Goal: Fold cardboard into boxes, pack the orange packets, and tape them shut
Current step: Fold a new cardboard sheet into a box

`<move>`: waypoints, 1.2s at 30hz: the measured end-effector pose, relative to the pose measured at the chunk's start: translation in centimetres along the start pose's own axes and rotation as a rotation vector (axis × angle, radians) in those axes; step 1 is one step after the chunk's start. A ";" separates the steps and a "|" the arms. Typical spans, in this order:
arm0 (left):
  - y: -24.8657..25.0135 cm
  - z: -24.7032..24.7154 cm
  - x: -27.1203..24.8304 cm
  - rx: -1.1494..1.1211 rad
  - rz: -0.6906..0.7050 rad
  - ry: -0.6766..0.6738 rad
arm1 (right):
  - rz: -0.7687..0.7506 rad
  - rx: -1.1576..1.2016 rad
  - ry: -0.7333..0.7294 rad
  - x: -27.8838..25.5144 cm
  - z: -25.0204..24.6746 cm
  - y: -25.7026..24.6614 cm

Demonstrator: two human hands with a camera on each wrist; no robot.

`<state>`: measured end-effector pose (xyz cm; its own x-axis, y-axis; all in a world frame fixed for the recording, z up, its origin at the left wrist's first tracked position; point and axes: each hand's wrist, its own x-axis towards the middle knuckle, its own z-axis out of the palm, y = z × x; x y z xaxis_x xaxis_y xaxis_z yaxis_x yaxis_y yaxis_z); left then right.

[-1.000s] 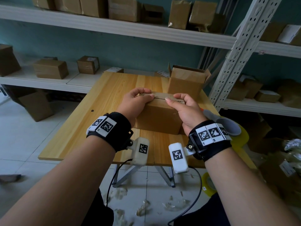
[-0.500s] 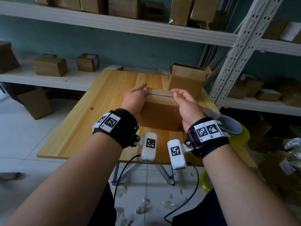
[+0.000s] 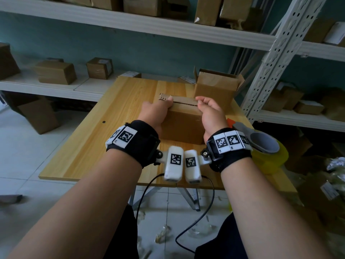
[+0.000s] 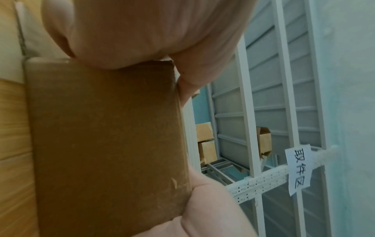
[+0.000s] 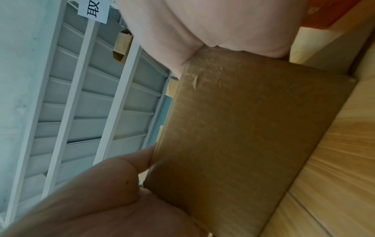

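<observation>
A brown cardboard box (image 3: 183,126) stands in the middle of the wooden table (image 3: 112,131), its top flaps folded down with a dark slit along the seam. My left hand (image 3: 155,109) wraps its upper left corner, thumb lying along the top flap. My right hand (image 3: 209,111) holds the upper right corner with curled fingers. In the left wrist view the near face of the box (image 4: 105,144) fills the picture under my palm. The right wrist view shows the same box (image 5: 253,128) between thumb and palm. The closed flaps hide its inside.
A second box (image 3: 214,88) with raised flaps stands just behind, at the right. A grey tape dispenser (image 3: 261,143) with a yellow roll (image 3: 270,159) lies at the table's right edge. A white rack upright (image 3: 276,58) and shelves of boxes (image 3: 130,21) surround the table.
Both hands have slid off the middle of the top flaps out to the box's upper corners. My wrists have come closer together, and the flaps now lie flat.
</observation>
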<state>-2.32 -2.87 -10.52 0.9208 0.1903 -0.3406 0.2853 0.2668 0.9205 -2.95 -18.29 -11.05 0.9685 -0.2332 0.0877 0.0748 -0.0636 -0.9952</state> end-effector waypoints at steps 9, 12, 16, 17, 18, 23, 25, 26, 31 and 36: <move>-2.7 -1.4 9.3 -0.044 -0.092 0.040 | -0.050 -0.114 -0.052 0.5 2.8 -0.3; -2.4 -1.7 9.1 -0.051 -0.085 0.051 | -0.074 -0.160 -0.120 0.3 3.6 -0.6; 0.3 -2.4 3.0 -0.025 -0.106 0.096 | -0.075 -0.142 -0.183 -0.4 3.8 -1.1; 0.9 -2.5 1.5 -0.021 -0.109 0.090 | -0.083 -0.130 -0.176 -0.5 3.6 -1.2; 1.3 -2.6 0.4 -0.022 -0.103 0.079 | -0.088 -0.117 -0.164 -0.5 3.4 -1.4; 1.5 -3.3 -2.7 -0.020 -0.095 -0.032 | -0.031 -0.082 -0.108 -1.0 2.0 -1.7; 1.3 -3.3 -3.1 -0.016 -0.123 -0.101 | -0.017 -0.082 -0.106 -1.6 1.2 -1.6; 1.2 -3.1 -3.3 -0.021 -0.142 -0.130 | -0.011 -0.087 -0.102 -2.1 0.8 -1.6; 0.3 -1.0 -4.2 -0.013 -0.135 -0.292 | 0.008 -0.079 -0.065 -3.6 -1.1 -1.7; -0.5 1.8 -5.2 -0.020 -0.123 -0.340 | 0.018 -0.124 0.016 -4.6 -3.5 -2.3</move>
<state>-6.77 -5.68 -8.88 0.9168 -0.1682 -0.3621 0.3970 0.2875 0.8716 -8.38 -20.51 -8.99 0.9655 -0.2503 0.0715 0.0266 -0.1781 -0.9836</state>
